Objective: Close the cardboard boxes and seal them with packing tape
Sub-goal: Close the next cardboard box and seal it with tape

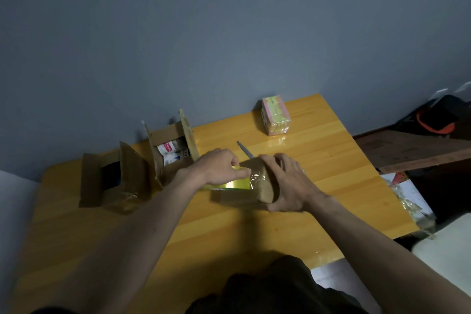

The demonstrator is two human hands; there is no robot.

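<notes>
On my table point(331, 160), two open cardboard boxes point(114, 178) stand left, scissors point(245, 151) and a pink packet point(276, 115) beyond. My left hand point(219, 167) pinches tape onto the yellow box point(229, 183) at centre; my right hand point(288, 183) grips the tape roll point(266, 187) against it.

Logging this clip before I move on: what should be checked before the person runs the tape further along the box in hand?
1. Right hand grips the brown packing tape roll: ok.
2. Left hand pins the clear tape end on the yellow-topped cardboard box: ok.
3. That box's flaps shut: ok.
4. Grey-bladed cutter within reach: ok.
5. Two brown cardboard boxes at left closed: not ok.
</notes>
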